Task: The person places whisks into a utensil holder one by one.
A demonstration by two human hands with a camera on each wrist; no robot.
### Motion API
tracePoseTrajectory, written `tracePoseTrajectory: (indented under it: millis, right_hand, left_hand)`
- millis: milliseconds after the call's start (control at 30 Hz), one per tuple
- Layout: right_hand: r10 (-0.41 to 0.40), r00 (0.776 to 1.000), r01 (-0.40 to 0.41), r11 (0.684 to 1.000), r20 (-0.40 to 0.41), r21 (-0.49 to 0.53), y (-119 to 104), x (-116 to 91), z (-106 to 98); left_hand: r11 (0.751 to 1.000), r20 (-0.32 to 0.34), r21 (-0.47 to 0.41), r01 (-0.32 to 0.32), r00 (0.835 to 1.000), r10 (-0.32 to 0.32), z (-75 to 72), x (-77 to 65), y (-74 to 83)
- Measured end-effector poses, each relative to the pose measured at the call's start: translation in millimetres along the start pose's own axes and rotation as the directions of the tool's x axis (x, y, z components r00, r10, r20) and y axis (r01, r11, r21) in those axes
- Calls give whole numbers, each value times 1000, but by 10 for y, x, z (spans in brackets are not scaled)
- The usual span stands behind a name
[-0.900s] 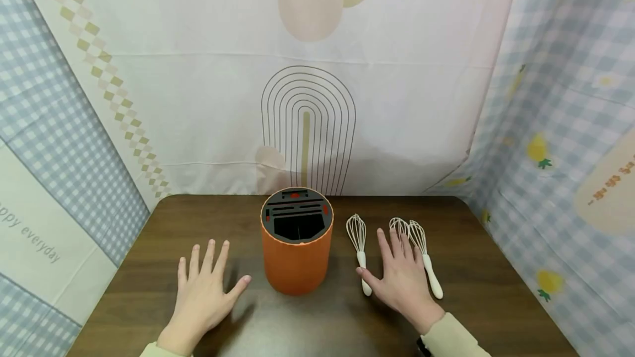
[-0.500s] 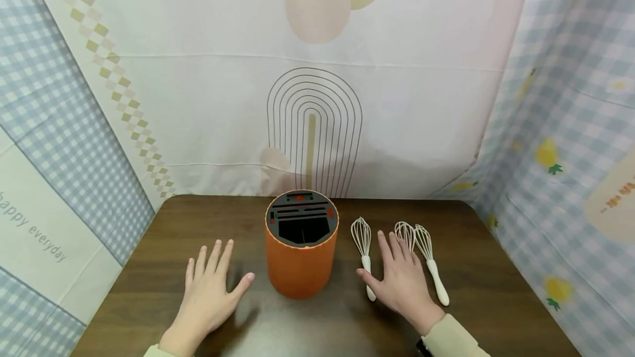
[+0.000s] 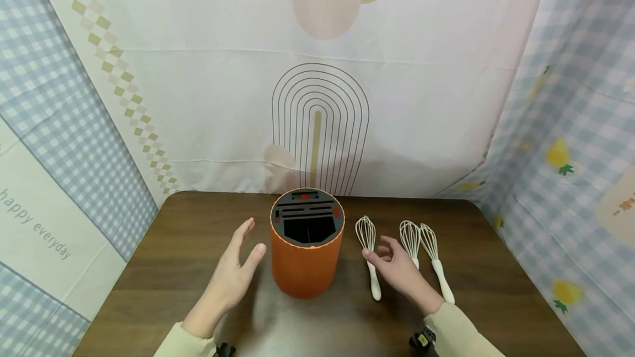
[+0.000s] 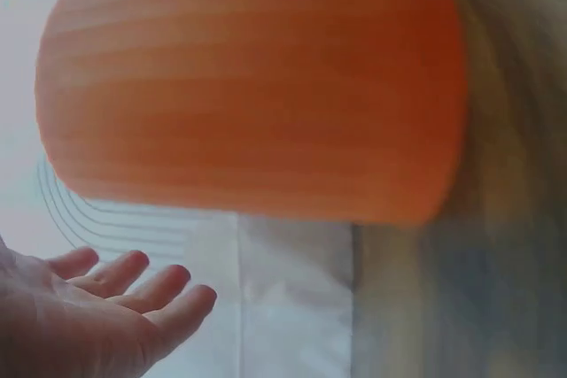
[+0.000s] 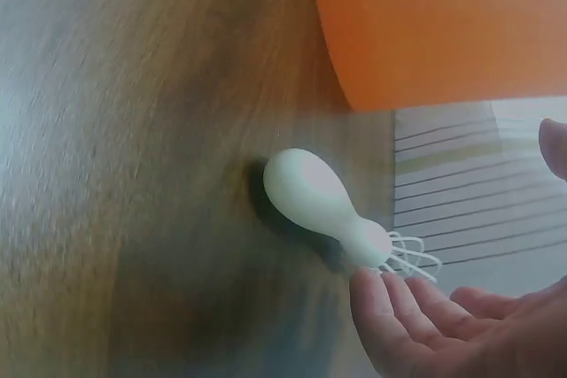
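Note:
My right hand (image 3: 399, 271) hovers by the leftmost of three white whisks. Its thumb overlaps the neck of that whisk (image 3: 375, 288) in the head view, and its fingers are bent but apart. From the right wrist, the fingertips lie right at the whisk's neck, with the bulbous handle (image 5: 310, 192) toward the camera. The middle whisk (image 3: 409, 238) has its handle mostly hidden behind this hand; the right whisk (image 3: 443, 280) lies beyond. My left hand (image 3: 233, 274), relaxed, holds nothing left of an orange cylindrical holder (image 3: 303, 271).
The holder's black slotted top (image 3: 307, 214) has a wide opening at its front and small red parts. A brown wooden table (image 3: 163, 269) carries everything. Behind it hangs a white printed cloth (image 3: 218, 109), with checked cloths (image 3: 570, 98) at both sides.
Both hands, earlier spread flat, have turned with palms inward and fingers bent. The left hand has moved toward the holder, while the right one has drawn in beside the leftmost whisk.

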State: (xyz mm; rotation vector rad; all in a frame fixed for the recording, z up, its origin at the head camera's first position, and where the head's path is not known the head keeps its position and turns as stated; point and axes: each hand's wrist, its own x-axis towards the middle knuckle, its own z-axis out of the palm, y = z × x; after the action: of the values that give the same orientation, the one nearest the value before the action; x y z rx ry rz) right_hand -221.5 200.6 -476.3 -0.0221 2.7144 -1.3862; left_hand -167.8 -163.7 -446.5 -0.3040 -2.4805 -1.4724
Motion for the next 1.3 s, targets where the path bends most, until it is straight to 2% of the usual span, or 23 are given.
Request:
tracePoseTrajectory:
  millis: [133,267,433,533,633,767,967,1167,1300]
  right_hand:
    - [95,994,-103,979,52,174,20,55,14]
    - [143,987,-156,962,72,226,54,86,40]
    - [152,984,-171,959,98,228,85,69,75]
    - [139,985,-160,960,105,230,115,68,112]
    - [137,986,-156,961,95,228,147,82,145]
    - [152,986,-164,964,74,210,163,91,156]
    - [174,982,-184,968,68,172,141,108,147]
    - [188,981,-192,975,41,116,149,144,165]
    - [202,979,-204,971,35,123,161,159,174]
  left_hand:
    - [975,-12,-220,-42,999,40,51,155,128]
    - [947,-12,-315,-70,998,69,113,288,213]
    - [941,11,-334,-53,998,60,207,385,244]
    - [942,9,-334,-33,999,38,258,418,221]
    - [933,2,-360,-22,1000,24,313,431,171]
    - [918,-22,-396,-26,1000,19,387,420,122]
    - [912,-71,-407,-46,997,19,448,391,100]
    - [906,-86,-421,-43,996,7,470,377,91]
    - [907,-92,-420,-35,996,-5,474,377,99]
